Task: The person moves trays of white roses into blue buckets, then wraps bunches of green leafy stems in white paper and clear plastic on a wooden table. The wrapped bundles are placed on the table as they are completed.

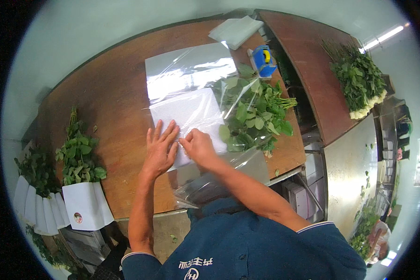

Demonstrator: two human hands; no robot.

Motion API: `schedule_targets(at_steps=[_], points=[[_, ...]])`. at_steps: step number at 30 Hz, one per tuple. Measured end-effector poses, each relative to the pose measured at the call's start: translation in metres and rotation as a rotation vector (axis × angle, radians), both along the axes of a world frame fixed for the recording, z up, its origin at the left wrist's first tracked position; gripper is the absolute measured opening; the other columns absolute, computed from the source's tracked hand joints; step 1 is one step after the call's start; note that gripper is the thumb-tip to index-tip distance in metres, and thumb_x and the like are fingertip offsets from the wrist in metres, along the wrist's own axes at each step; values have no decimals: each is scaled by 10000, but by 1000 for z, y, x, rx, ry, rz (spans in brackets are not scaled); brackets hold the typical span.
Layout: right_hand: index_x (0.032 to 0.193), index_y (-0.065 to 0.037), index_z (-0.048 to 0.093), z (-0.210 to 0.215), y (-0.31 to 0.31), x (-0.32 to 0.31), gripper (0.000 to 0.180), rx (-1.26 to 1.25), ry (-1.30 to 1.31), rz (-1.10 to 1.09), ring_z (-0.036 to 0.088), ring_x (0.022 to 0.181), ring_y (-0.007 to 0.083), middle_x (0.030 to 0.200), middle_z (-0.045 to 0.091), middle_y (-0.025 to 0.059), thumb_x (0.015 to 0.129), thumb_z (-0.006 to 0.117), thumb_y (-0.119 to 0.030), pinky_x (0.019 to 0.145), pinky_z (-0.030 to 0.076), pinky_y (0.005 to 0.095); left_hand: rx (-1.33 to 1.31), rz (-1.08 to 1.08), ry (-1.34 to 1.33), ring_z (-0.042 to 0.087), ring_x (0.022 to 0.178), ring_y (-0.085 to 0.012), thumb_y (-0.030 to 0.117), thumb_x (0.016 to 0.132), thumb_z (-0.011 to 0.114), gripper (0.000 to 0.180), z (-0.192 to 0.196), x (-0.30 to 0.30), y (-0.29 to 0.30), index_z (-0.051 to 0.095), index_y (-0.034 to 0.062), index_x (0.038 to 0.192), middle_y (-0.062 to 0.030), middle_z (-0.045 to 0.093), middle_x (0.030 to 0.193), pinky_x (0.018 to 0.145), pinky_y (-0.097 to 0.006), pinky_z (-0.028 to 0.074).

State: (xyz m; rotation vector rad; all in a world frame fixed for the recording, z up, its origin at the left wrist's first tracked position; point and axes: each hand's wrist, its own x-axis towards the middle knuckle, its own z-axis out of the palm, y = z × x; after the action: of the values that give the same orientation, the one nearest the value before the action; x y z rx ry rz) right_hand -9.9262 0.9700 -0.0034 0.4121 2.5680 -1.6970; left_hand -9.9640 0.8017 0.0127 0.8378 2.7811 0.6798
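A white ribbed paper sheet (193, 109) lies on a large clear plastic film (191, 70) spread over the wooden table. Out of the sheet's right side comes a bunch of leafy green stems (256, 112), partly under the film, with its stem ends to the right. My left hand (161, 149) rests flat on the sheet's left part, fingers spread. Close beside it, my right hand (198, 145) is closed in a pinch over the sheet. Whatever sits between its fingertips is too small to make out. Any flower heads in the bunch are hidden under the sheet.
A blue tape dispenser (264, 61) stands at the table's far right, near a stack of clear sleeves (236, 31). Paper-wrapped bunches (84, 205) line the left edge. On the reddish table at right lies a bunch of pale flowers (359, 79). A person (379, 240) is at the far lower right.
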Motion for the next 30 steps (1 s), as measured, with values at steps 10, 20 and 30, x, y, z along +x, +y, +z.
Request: schedule_targets(at_steps=[10, 20, 30], points=[[1070, -23, 674, 37, 144, 39, 318, 324, 145, -138, 685, 948, 370, 1024, 711, 183, 888, 773, -265, 848, 535, 448, -230, 124, 216, 287, 1542, -347, 375, 927, 714, 563, 34, 20, 38, 611, 98, 1406, -73, 484, 1583, 1246, -622, 137], [1110, -41, 714, 9, 255, -46, 256, 683, 666, 186, 573, 1275, 335, 1274, 680, 102, 865, 642, -16, 1048, 441, 474, 118, -109, 364, 525, 1335, -336, 170, 760, 786, 408, -42, 74, 259, 673, 58, 1135, -120, 647, 1237, 1163, -593, 334], [1126, -12, 722, -17, 293, -6, 189, 81, 346, 502, 696, 910, 292, 1015, 739, 152, 942, 681, -30, 788, 545, 381, 455, 113, 292, 672, 1016, -348, 115, 804, 738, 114, -28, 25, 247, 699, 54, 892, -144, 717, 986, 922, -494, 502]])
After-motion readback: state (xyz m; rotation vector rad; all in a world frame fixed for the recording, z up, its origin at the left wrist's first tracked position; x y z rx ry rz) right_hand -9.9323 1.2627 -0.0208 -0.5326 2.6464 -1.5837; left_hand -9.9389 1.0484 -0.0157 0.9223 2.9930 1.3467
